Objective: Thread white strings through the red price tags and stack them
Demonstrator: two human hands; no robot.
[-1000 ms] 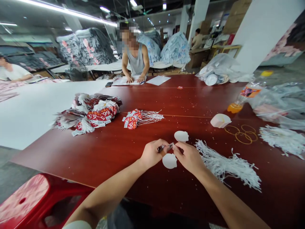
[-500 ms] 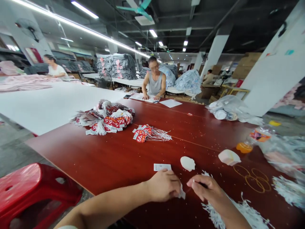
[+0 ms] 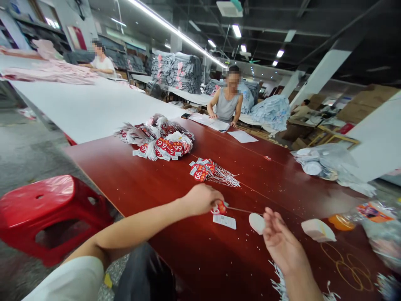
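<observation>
My left hand (image 3: 202,198) is closed on a red price tag (image 3: 219,207) just above the dark red table (image 3: 156,188). A thin white string runs from the tag toward my right hand (image 3: 280,240), whose fingers are spread with the palm up. A white rectangular tag (image 3: 224,221) lies flat on the table under the red tag. A white shell-shaped card (image 3: 257,223) rests between my hands. A small bunch of strung red tags (image 3: 206,170) lies just beyond my left hand, and a big heap of the same tags (image 3: 158,140) sits farther left.
A red plastic stool (image 3: 46,211) stands left of the table. White strings (image 3: 282,288) lie near my right wrist. A folded white paper (image 3: 318,230), rubber bands (image 3: 351,261) and a drink bottle (image 3: 360,215) are at right. A person in a grey vest (image 3: 227,106) works at the far end.
My left hand has carried a strung red tag forward and left, away from my body. My right hand has opened, palm up. The camera view has swung to the left.
</observation>
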